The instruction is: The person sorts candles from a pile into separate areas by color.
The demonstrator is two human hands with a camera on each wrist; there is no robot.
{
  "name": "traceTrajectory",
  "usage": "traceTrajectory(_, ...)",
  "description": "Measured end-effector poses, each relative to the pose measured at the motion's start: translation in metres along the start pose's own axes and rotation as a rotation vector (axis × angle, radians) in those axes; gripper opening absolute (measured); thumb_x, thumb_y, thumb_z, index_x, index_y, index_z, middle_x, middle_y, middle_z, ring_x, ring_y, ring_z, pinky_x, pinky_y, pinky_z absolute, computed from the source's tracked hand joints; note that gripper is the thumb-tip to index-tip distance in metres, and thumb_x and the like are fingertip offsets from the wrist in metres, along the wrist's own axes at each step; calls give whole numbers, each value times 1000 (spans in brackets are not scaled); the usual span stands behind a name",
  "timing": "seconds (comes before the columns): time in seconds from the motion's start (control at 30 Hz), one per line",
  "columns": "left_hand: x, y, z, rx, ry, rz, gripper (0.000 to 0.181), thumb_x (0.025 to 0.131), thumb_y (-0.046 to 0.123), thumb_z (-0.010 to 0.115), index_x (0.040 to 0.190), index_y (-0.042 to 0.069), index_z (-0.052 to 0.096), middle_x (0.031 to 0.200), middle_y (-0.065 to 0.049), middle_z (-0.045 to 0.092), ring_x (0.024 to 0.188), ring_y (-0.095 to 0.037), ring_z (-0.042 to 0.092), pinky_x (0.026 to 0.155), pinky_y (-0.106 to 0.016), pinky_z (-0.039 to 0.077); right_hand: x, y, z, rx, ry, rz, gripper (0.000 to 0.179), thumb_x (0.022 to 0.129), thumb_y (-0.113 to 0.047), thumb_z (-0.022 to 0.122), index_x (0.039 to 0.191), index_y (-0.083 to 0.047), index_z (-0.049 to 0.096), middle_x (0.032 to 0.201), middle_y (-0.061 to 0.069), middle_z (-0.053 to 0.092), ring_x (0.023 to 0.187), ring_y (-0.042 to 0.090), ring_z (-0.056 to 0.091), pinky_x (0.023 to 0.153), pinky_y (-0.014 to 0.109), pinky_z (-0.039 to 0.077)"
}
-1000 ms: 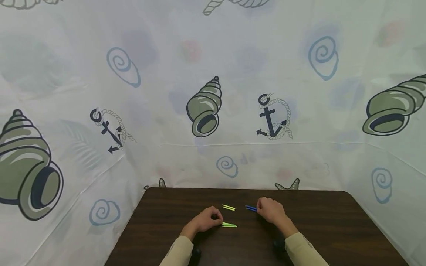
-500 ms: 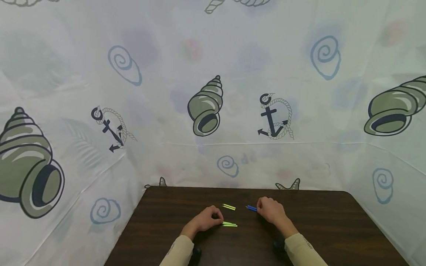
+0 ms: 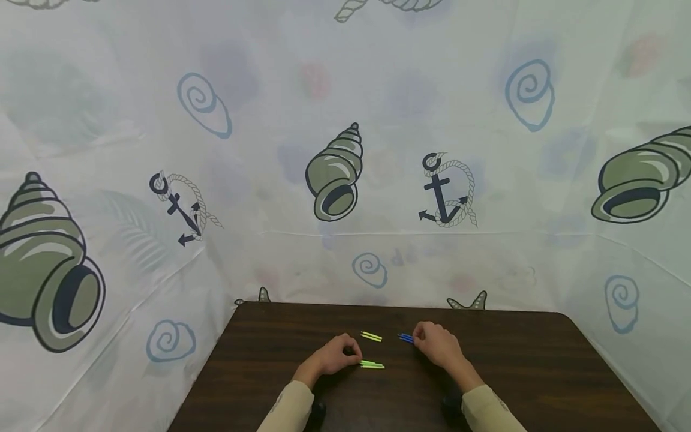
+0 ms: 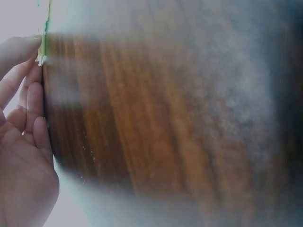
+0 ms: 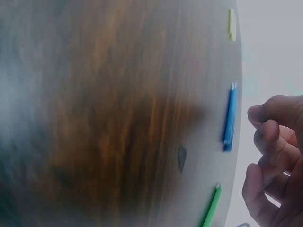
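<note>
Thin green sticks (image 3: 372, 364) lie side by side on the dark wooden table. My left hand (image 3: 332, 355) pinches their left end between thumb and fingertips; in the left wrist view the thumb covers part of the green sticks (image 4: 46, 28). Farther back to the right is a bundle of slim blue sticks (image 3: 406, 338), its right end overlapped by my right hand (image 3: 438, 345). The right wrist view shows the blue sticks (image 5: 230, 116) with small pale tips, resting apart from the loosely curled fingers (image 5: 268, 130), which hold nothing.
Yellow sticks (image 3: 371, 336) lie behind the green ones, left of the blue bundle. A pale sheet printed with shells and anchors (image 3: 335, 174) hangs behind the dark table (image 3: 518, 360). A small dark mark (image 5: 182, 158) shows in the right wrist view.
My right hand has shifted slightly left over the end of the blue sticks. The left hand stays at the green sticks, which have not visibly moved.
</note>
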State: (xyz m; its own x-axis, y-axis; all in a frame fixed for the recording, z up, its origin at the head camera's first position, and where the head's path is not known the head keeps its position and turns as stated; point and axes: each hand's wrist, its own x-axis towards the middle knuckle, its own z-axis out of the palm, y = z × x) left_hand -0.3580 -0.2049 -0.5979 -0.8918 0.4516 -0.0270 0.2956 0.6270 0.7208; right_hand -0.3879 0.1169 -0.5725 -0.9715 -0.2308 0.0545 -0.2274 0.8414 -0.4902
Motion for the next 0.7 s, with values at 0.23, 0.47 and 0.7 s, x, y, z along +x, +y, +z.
traceTrajectory(0.23,-6,17,-5,44,-21,-14,10,104,21,71,98,19,79,113,3,64,99,-13,57,91,-41,52,-9,-15,10,43,-7,-81,3,101,-21,75,98,-20,73,83,-7,66,64,12,54,57,34,43)
traceTrajectory(0.47,-1,9,-1,20,11,-39,12,103,22,72,93,24,78,111,7,63,101,-10,56,92,-40,51,-13,-36,23,103,-95,-208,5,103,-24,72,97,-23,73,80,-10,63,64,10,55,57,33,43)
traceTrajectory(0.7,-3,15,-1,35,17,-32,9,103,19,72,95,18,76,111,2,62,102,-15,58,93,-44,52,-15,-50,31,138,-171,-260,7,102,-25,73,96,-25,72,81,-13,64,66,7,56,57,31,45)
